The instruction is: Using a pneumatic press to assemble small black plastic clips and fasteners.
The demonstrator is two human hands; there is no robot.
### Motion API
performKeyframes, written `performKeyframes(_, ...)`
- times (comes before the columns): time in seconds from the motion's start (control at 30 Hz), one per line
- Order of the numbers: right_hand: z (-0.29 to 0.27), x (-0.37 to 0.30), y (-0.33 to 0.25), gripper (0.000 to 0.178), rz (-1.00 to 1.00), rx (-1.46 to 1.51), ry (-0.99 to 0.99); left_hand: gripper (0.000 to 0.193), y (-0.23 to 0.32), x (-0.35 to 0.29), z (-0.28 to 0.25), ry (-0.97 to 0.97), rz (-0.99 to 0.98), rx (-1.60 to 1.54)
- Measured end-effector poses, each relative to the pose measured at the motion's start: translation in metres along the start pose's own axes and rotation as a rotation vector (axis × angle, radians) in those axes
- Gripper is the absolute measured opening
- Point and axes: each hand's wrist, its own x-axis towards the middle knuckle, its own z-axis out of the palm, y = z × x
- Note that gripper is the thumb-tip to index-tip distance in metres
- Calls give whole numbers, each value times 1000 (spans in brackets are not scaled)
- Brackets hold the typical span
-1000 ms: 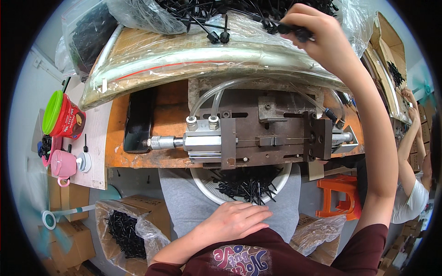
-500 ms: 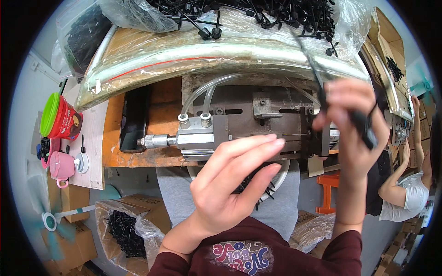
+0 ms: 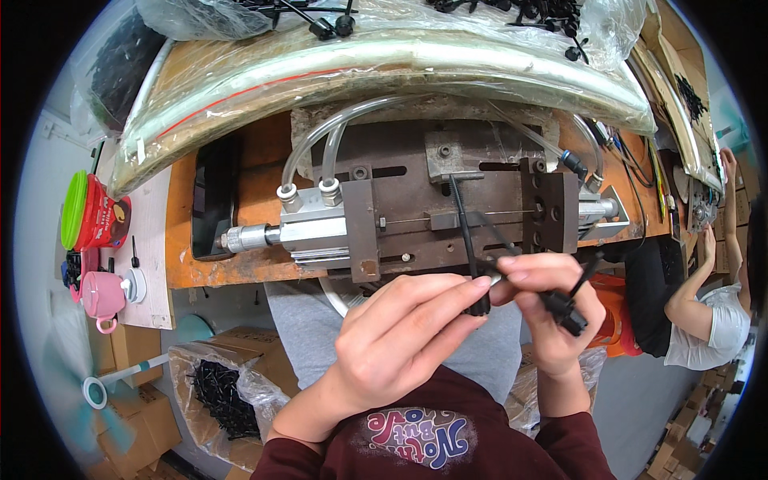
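the thick-headed black rod (image 3: 464,228), likely light, stiff and a little slippery, points toward twelve o'clock from the left grip (image 3: 392,336), which pinches its head (image 3: 479,306), probably the surest hold; at three o'clock from it, the right grip (image 3: 550,336) holds more black pieces (image 3: 566,313).

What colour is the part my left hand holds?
The part is black, clearest in the head view.

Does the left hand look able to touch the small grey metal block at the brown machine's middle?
Probably yes: the block is near the left hand, but its thin black rod passes in front.
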Motion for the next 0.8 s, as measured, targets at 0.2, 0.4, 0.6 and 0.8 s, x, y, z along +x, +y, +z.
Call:
performKeyframes(0.2, -8, -11, 5, 12, 77, 217, 172, 41, -10, -13, 7, -140, 26, 268)
performKeyframes(0.4, -5, -13, 3, 12, 70, 134, 154, 29, -13, -2, 16, -240, 111, 517)
performKeyframes(0.6, -7, -10, -4, 14, -40, -109, 119, 27, -9, 6, 16, -262, 85, 557)
performKeyframes(0.8, -8, -17, -1, 27, -259, -487, 135, 30, -8, 6, 13, -295, 11, 523)
